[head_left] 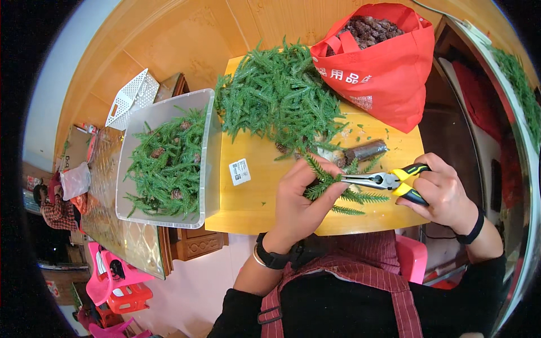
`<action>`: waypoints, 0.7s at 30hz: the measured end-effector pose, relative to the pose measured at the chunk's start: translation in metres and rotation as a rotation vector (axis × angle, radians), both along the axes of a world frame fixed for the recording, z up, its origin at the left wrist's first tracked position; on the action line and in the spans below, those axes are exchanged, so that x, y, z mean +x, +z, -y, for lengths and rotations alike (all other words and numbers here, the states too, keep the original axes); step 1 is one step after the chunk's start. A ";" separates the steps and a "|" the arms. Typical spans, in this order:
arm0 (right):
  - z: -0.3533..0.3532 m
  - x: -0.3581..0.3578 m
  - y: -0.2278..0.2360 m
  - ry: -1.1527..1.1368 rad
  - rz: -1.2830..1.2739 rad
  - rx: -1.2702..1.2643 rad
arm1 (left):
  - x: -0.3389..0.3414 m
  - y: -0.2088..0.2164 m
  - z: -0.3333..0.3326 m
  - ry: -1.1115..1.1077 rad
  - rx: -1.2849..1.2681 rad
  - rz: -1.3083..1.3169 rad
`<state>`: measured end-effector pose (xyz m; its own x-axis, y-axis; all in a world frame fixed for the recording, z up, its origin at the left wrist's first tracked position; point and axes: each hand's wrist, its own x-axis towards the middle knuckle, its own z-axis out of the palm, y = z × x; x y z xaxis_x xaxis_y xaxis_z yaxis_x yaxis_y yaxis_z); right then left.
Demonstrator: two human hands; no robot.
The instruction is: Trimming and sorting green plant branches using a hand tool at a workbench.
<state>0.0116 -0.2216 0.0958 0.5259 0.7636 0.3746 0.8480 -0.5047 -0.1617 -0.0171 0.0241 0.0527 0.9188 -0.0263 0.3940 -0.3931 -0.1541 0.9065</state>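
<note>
My left hand point(304, 200) pinches an artificial pine sprig point(363, 197) above the near edge of the yellow table point(248, 211). In my right hand point(445, 191) are needle-nose pliers point(384, 180) with yellow-and-black handles. Their jaws point left and reach the sprig at my left fingertips; what exactly they grip there is hidden. Just beyond lies a dark bundle in clear plastic point(369, 151), among green scraps. A large heap of loose green sprigs point(276, 90) covers the far part of the table, with a pine cone point(281, 148) at its near edge.
Left stands a translucent plastic bin point(211, 169) holding sprigs with pine cones. A red bag point(394, 84) full of pine cones point(372, 34) stands far right. A white label point(239, 172) lies on the table. Farther left are a white basket point(132, 101), a glass-topped table point(107, 191) and pink stools point(101, 281).
</note>
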 end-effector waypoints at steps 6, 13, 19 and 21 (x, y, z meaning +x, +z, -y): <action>0.002 0.001 -0.002 -0.001 0.018 -0.036 | 0.001 -0.003 0.000 -0.013 -0.012 -0.009; 0.002 0.004 -0.007 0.013 -0.192 0.038 | 0.001 -0.004 0.000 -0.003 -0.037 -0.009; 0.012 0.005 -0.008 0.038 -0.508 0.162 | 0.000 -0.001 0.001 -0.023 -0.140 -0.106; 0.013 0.005 -0.006 0.029 -0.456 0.117 | 0.000 0.000 0.001 -0.007 -0.108 -0.069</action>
<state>0.0165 -0.2351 0.0894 0.6360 0.7468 0.1946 0.6905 -0.4379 -0.5758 -0.0175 0.0235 0.0530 0.9436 0.0067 0.3311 -0.3304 -0.0512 0.9425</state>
